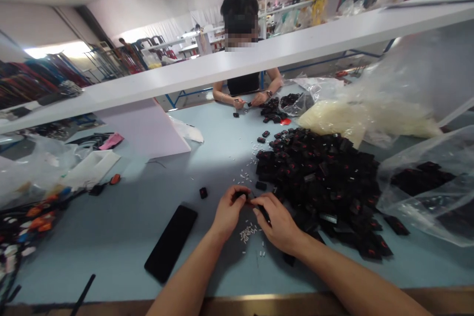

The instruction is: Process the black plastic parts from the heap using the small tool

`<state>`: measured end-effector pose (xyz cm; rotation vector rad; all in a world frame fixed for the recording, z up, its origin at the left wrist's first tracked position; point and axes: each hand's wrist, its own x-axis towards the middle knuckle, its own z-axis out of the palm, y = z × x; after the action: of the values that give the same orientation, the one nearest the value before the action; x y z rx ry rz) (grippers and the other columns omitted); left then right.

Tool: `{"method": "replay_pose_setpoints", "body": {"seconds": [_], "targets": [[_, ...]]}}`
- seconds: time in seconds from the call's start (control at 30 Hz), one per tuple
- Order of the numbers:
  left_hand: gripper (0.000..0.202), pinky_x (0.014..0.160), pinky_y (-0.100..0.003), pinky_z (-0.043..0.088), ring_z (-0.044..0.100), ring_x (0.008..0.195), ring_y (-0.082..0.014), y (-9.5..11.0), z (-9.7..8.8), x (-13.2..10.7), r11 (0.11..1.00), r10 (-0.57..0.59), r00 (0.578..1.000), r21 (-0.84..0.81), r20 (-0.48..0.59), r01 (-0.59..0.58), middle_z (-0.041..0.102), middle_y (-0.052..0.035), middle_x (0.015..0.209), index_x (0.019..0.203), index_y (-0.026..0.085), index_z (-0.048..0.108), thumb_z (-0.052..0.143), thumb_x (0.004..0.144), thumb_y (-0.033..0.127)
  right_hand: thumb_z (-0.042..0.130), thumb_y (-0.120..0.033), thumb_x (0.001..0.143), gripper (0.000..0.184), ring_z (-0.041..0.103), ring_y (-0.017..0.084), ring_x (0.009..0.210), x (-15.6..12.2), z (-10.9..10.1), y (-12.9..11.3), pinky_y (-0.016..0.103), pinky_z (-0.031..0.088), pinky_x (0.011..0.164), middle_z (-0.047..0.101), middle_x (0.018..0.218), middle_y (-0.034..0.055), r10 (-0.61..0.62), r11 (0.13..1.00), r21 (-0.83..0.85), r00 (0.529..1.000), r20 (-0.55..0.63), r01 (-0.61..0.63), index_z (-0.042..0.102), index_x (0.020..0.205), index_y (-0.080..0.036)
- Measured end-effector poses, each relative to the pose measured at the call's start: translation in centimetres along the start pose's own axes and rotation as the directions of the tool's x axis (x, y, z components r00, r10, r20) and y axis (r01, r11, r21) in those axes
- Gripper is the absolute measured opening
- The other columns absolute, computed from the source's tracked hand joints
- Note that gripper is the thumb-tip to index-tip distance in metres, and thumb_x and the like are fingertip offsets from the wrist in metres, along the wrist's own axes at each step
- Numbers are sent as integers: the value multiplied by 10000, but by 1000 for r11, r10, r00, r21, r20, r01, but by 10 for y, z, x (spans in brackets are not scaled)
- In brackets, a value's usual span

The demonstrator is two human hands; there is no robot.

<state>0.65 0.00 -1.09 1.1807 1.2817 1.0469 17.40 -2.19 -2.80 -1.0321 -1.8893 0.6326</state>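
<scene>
Nothing legible, not even on the heaped black pieces [314, 173].

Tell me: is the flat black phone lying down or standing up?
Lying flat: the black phone rests along the pale blue tabletop.

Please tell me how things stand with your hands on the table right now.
Left hand, right hand together on a small black piece. White pegs beneath. Black pieces heaped at right; smartphone at left.

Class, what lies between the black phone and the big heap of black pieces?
The head view shows the left hand, the right hand and scattered small white pieces there.
</scene>
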Motion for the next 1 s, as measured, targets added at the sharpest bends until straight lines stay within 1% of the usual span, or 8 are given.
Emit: {"method": "replay_pose_setpoints", "body": {"seconds": [0.13,0.23,0.37,0.43,0.6,0.77,0.87,1.0], "targets": [[158,814,-332,528,679,785,-177,1,-2,2,1000,8,1000,13,-18,-8,716,-32,926,935,199,670,629,800,269,489,-140,932,181,642,234,935,4,-1,2,424,574,838,635,984,91,5,1000,16,1000,-10,-5,578,1062,-229],[172,773,-330,537,675,763,-173,-1,-3,4,1000,3,1000,-12,-17,-3,709,-36,946,935,194,655,644,789,286,491,-151,925,163,640,241,931,7,1,8,433,571,832,633,975,97,39,999,4,999,-16,-38,575,1048,-217],[178,695,-310,529,641,650,-145,0,-3,4,1000,-6,1000,-1,-3,6,698,-20,870,941,184,633,629,798,289,504,-163,912,171,640,253,945,10,2,14,451,562,847,629,1002,111,125,992,-32,992,8,-125,575,1065,-196],[178,667,-299,521,622,614,-134,2,-3,3,1000,-10,1000,5,6,10,691,-11,834,940,179,628,623,799,287,501,-159,912,178,640,249,945,10,3,13,442,559,847,625,1018,115,139,990,-39,990,39,-137,574,1072,-191],[171,635,-286,515,619,623,-139,6,-2,2,1000,-12,1000,24,0,12,685,-10,796,921,174,626,624,786,278,496,-138,908,193,637,251,945,10,4,10,431,559,828,624,1017,117,119,991,-64,990,76,-114,575,1076,-191],[159,666,-292,508,618,602,-135,5,-3,2,998,-6,1000,63,7,5,688,4,747,944,181,627,591,815,267,502,-127,902,190,639,243,933,8,5,11,425,562,824,626,999,105,92,994,-63,991,99,-86,566,1065,-202],[152,686,-297,508,628,614,-138,5,-3,2,998,1,1000,66,5,-1,698,2,755,947,184,627,588,817,251,500,-133,907,186,638,239,931,7,5,11,427,560,828,626,1000,106,76,996,-43,992,96,-72,565,1068,-200],[144,680,-303,515,628,606,-142,6,-3,1,1000,6,1000,22,17,-6,691,2,722,938,181,626,600,816,253,501,-134,899,183,635,234,925,7,4,10,425,557,834,626,988,103,63,998,-11,996,60,-62,569,1055,-201]]}}
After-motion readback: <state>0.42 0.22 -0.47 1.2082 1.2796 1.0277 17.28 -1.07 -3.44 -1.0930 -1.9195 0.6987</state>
